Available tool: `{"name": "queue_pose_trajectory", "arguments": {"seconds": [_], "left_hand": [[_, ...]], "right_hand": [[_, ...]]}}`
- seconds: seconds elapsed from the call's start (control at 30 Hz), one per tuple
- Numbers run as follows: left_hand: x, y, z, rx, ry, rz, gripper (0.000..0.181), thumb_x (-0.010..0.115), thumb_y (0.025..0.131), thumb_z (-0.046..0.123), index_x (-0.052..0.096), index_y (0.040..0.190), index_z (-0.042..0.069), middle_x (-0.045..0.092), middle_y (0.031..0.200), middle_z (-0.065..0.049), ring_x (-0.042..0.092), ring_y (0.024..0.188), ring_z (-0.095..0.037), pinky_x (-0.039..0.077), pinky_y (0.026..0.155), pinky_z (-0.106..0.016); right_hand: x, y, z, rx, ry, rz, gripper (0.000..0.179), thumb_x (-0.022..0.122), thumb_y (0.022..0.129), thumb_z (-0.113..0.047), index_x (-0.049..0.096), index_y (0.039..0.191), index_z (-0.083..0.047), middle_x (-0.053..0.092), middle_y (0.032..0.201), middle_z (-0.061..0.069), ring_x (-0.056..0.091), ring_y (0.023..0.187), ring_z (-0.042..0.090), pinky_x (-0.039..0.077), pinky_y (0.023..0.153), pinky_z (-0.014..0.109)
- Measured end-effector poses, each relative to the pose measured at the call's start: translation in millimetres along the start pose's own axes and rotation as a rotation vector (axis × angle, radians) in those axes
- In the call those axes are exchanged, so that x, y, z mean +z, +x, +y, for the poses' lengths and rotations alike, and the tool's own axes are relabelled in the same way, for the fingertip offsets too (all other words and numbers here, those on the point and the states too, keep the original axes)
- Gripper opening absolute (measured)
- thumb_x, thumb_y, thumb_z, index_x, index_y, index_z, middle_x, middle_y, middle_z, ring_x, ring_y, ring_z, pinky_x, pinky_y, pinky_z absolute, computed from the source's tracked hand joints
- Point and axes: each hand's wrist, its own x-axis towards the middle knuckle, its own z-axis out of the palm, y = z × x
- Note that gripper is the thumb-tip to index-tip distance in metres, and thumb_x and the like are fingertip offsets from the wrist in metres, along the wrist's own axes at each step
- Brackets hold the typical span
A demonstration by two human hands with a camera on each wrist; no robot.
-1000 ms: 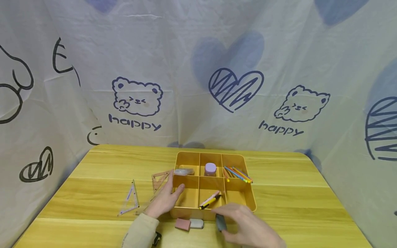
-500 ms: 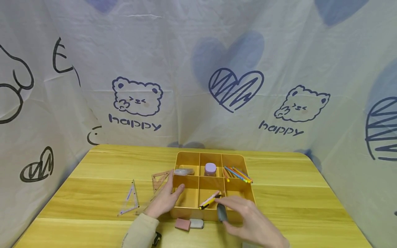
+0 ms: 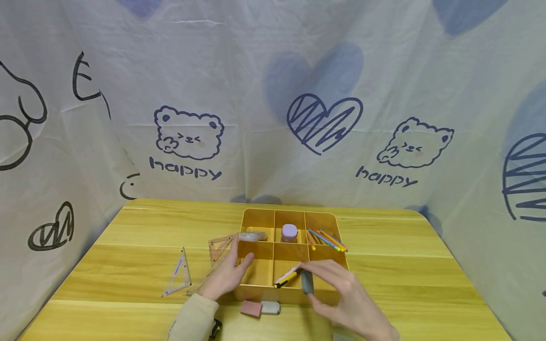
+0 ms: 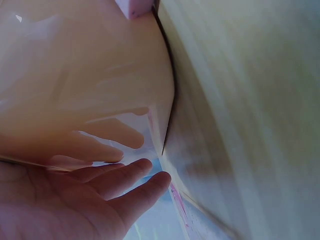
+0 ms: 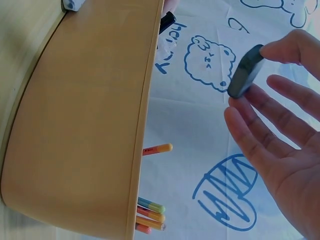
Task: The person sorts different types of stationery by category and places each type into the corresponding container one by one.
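Note:
A yellow-orange divided organizer box (image 3: 291,294) stands on the table. My left hand (image 3: 228,274) rests at its left wall, thumb over the rim and fingers outside; in the left wrist view the fingers (image 4: 142,192) are nearly straight, beside the wall. My right hand (image 3: 347,298) pinches a dark grey eraser (image 3: 307,282) between thumb and fingertips, above the front part of the box near the right divider. The right wrist view shows this eraser (image 5: 246,71) above rim height. A pink pen (image 3: 292,270) and a yellow-black pen (image 3: 285,280) lie in the front middle compartment.
A pink eraser (image 3: 251,308) and a white eraser (image 3: 270,307) lie before the box. Inside are a purple-lidded container (image 3: 289,232), a clear object (image 3: 253,236) and several coloured pens (image 3: 327,239). Set squares (image 3: 179,274) lie left. A printed cloth (image 3: 256,142) hangs behind.
My right hand has lifted the dark grey eraser from in front of the box up and forward over its front rim. The left hand has stayed in place.

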Motion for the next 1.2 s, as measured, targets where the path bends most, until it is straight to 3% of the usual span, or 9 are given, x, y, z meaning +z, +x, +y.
{"name": "queue_pose_trajectory", "arguments": {"seconds": [0.17,0.4,0.77,1.2], "left_hand": [[0.0,0.2,-0.3,0.002,0.005,0.002,0.078,0.046,0.108,0.028,-0.002,0.16,-0.004,0.015,0.162,-0.036,0.029,0.146,-0.052,0.025,0.121,-0.063],[0.4,1.7,-1.1,-0.001,0.002,0.002,0.078,0.046,0.108,0.028,-0.003,0.16,-0.004,0.015,0.162,-0.036,0.03,0.146,-0.052,0.026,0.121,-0.064],[2.2,2.9,-3.3,0.025,0.015,0.021,0.077,0.047,0.108,0.026,0.0,0.159,-0.007,0.015,0.161,-0.037,0.03,0.145,-0.053,0.026,0.121,-0.063],[1.2,2.5,-1.7,0.013,0.016,0.017,0.077,0.047,0.108,0.027,0.001,0.159,-0.006,0.016,0.161,-0.036,0.032,0.145,-0.053,0.027,0.12,-0.063]], "right_hand": [[0,0.0,0,0.023,-0.009,0.038,0.066,0.082,0.071,0.001,0.063,0.134,-0.01,0.071,0.123,0.007,0.067,0.107,0.019,0.06,0.092,0.029],[1,0.9,2,0.005,0.0,0.104,0.059,0.08,0.071,0.003,0.067,0.128,-0.006,0.07,0.123,0.01,0.066,0.109,0.02,0.046,0.106,0.012],[0,-0.8,12,0.001,-0.036,0.174,0.048,0.079,0.071,0.002,0.07,0.118,-0.004,0.07,0.119,0.013,0.068,0.105,0.025,0.043,0.108,0.011],[-2,-4.5,27,0.019,-0.125,0.203,0.051,0.082,0.062,0.005,0.072,0.111,-0.002,0.072,0.114,0.013,0.069,0.101,0.026,0.042,0.106,0.007]]}}
